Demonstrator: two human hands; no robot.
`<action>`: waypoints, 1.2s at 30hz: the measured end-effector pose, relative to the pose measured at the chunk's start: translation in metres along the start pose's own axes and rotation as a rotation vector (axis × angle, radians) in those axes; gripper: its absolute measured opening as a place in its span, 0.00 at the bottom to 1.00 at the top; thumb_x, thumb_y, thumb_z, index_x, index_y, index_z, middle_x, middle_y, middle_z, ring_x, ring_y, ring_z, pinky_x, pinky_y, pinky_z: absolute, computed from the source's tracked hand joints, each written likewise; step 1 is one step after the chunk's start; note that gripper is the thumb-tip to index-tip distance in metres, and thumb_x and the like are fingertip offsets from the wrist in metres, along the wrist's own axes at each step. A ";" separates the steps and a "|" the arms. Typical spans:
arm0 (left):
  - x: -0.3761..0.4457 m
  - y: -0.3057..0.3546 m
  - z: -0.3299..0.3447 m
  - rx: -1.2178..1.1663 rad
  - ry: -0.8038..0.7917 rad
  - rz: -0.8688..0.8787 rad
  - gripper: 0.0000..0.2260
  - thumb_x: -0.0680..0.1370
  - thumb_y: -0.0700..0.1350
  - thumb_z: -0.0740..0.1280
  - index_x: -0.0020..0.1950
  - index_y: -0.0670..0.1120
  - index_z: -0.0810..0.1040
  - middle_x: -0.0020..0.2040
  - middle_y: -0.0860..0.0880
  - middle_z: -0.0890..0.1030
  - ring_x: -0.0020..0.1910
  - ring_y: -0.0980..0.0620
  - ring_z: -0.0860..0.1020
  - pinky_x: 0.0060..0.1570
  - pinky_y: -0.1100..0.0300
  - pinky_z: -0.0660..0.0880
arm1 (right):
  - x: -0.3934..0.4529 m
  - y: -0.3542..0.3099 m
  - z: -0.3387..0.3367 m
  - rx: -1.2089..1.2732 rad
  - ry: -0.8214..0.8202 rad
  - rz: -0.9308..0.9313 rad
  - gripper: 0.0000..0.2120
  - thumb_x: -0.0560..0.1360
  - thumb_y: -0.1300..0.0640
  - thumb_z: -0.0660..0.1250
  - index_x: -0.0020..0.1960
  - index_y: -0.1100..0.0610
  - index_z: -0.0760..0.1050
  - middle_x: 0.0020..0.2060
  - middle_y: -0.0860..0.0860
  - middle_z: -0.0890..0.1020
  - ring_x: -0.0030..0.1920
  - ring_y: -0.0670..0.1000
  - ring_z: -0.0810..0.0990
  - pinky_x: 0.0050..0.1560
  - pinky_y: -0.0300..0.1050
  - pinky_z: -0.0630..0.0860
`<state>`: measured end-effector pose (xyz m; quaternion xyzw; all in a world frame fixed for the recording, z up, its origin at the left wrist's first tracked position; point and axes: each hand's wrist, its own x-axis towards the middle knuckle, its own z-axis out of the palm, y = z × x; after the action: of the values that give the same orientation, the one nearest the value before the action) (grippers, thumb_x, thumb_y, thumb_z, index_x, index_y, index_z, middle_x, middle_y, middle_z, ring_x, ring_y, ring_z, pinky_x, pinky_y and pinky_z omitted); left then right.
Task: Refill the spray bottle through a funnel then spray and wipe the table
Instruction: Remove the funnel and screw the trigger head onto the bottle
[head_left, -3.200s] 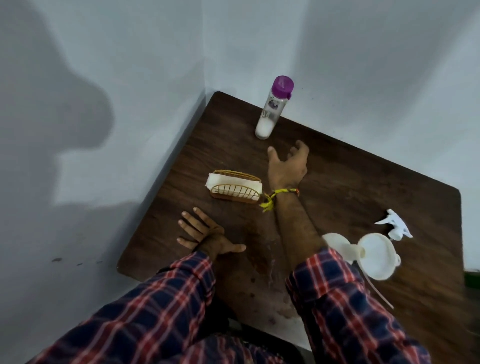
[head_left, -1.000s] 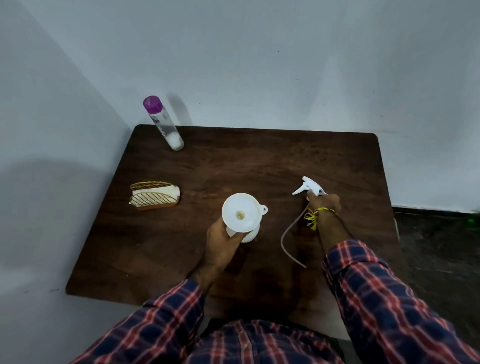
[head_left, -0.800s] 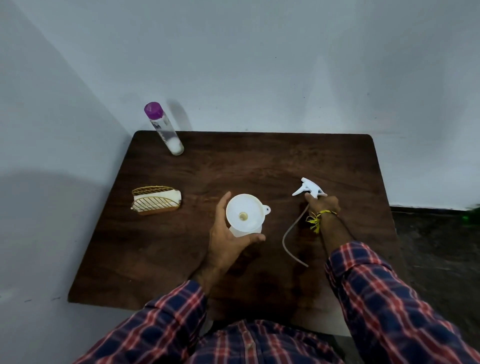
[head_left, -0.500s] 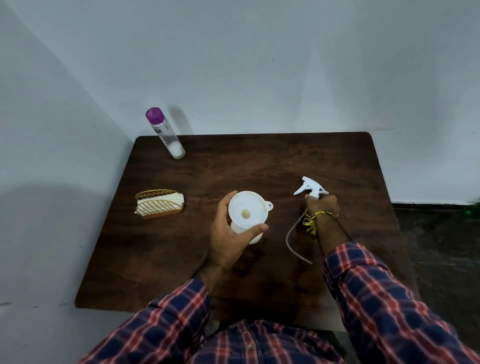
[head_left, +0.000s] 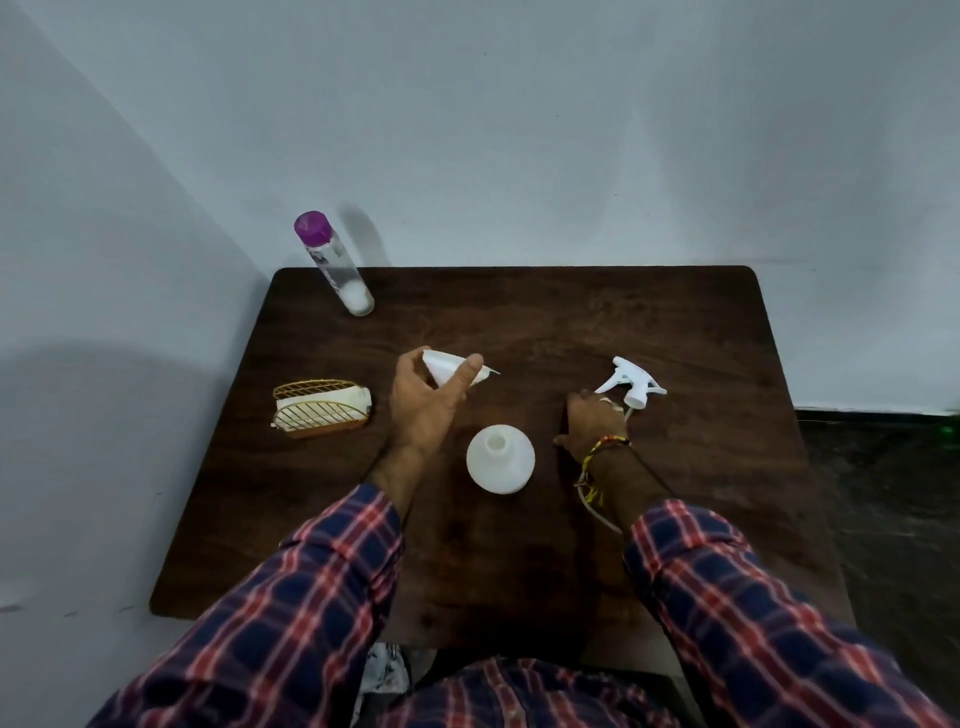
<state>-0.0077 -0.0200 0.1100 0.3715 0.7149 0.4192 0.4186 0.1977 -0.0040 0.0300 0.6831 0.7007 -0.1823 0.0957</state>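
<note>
Gripping funnel (head_left: 451, 370) above table (head_left: 675, 322), left hand (head_left: 423, 410) raised, thumb up; right hand (head_left: 592, 423) fingers on trigger head (head_left: 631, 387), grip unclear; open spray bottle (head_left: 500, 458) upright between; label unreadable

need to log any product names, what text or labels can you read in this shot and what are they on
No text here can be read.
Clear bottle with the purple cap: it carries a small purple-and-white label, too small and blurred to read.
White spray bottle, funnel, trigger sprayer head: no print shows.
</note>
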 end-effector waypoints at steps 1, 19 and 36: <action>0.008 0.001 -0.001 0.050 0.001 -0.010 0.43 0.57 0.67 0.77 0.67 0.52 0.68 0.60 0.48 0.77 0.55 0.49 0.80 0.49 0.52 0.82 | 0.003 -0.001 -0.001 -0.025 -0.040 -0.002 0.29 0.70 0.47 0.76 0.65 0.59 0.72 0.67 0.58 0.73 0.66 0.59 0.74 0.65 0.53 0.70; 0.193 0.022 0.051 1.368 -0.256 0.167 0.42 0.64 0.52 0.80 0.72 0.44 0.63 0.63 0.40 0.76 0.62 0.40 0.75 0.61 0.47 0.69 | 0.049 -0.019 -0.031 -0.103 -0.283 0.037 0.16 0.76 0.60 0.68 0.63 0.57 0.74 0.61 0.56 0.78 0.63 0.59 0.77 0.57 0.56 0.76; 0.255 0.024 0.062 1.874 -0.198 0.474 0.20 0.70 0.48 0.73 0.60 0.45 0.77 0.57 0.42 0.77 0.58 0.42 0.72 0.55 0.47 0.72 | 0.071 -0.031 -0.030 -0.094 -0.350 0.061 0.15 0.76 0.62 0.66 0.62 0.57 0.76 0.59 0.56 0.79 0.61 0.61 0.78 0.55 0.60 0.79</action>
<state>-0.0418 0.2320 0.0403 0.7222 0.6268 -0.2800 -0.0840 0.1665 0.0732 0.0337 0.6567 0.6599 -0.2625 0.2536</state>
